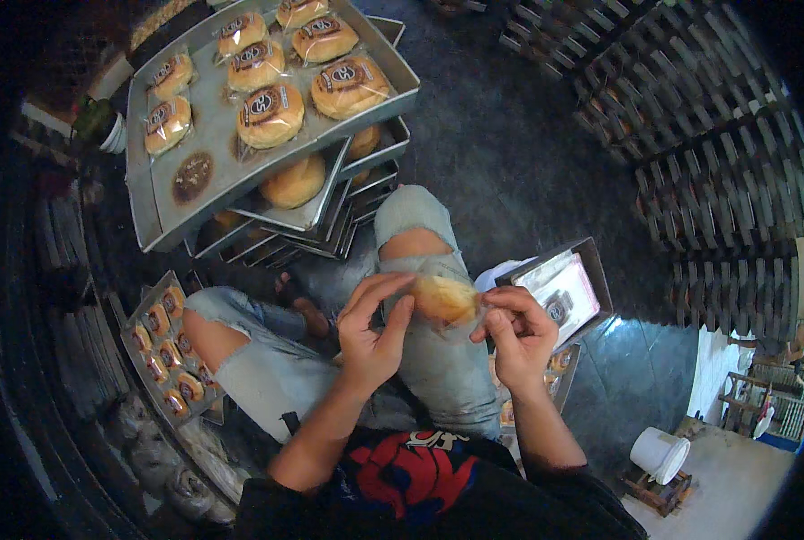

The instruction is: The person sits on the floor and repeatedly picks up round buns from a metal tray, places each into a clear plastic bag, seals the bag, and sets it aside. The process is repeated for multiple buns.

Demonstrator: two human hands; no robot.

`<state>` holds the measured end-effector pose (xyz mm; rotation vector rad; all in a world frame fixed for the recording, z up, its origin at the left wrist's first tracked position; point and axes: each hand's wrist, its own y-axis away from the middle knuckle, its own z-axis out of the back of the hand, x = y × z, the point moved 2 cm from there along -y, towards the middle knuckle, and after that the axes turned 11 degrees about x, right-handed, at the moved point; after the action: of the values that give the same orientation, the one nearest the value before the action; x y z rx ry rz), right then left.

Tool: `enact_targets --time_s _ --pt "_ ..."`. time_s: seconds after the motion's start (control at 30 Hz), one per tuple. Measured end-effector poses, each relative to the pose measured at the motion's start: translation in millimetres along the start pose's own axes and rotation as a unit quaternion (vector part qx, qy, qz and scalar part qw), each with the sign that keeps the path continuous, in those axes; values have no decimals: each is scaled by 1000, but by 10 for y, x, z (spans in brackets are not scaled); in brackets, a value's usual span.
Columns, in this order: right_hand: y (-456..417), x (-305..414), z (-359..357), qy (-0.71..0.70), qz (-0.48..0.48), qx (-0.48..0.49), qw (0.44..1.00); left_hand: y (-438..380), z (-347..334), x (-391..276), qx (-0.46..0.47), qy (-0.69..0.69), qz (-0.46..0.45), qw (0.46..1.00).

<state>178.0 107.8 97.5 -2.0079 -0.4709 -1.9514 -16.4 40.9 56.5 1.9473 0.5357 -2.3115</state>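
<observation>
A golden bread bun (444, 300) in a clear plastic wrapper, slightly blurred, is held above my right thigh. My left hand (377, 331) grips its left side between thumb and fingers. On the other side, my right hand (520, 334) pinches the wrapper's edge. A box (601, 270) just beyond my right hand holds printed plastic bags (564, 290). Ahead to the left, a large metal tray (206, 74) bears several wrapped buns, among them a wrapped bun (270, 115) with a printed mark.
Under the large tray, more metal trays (334, 196) are stacked askew, some with unwrapped buns. A tray of wrapped buns (172, 351) lies by my left leg, another (564, 378) below the box. Slatted dark racks (726, 175) stand at right, and a white bucket (658, 452) at lower right.
</observation>
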Motion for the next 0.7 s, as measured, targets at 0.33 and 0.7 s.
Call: enact_targets --time_s 0.33,0.7 --pt "1 -101 154 -185 -89 -24 978 -36 -44 95 -112 248 141 952" --pt "155 119 -145 45 -51 -36 997 176 100 -107 -46 158 100 981"
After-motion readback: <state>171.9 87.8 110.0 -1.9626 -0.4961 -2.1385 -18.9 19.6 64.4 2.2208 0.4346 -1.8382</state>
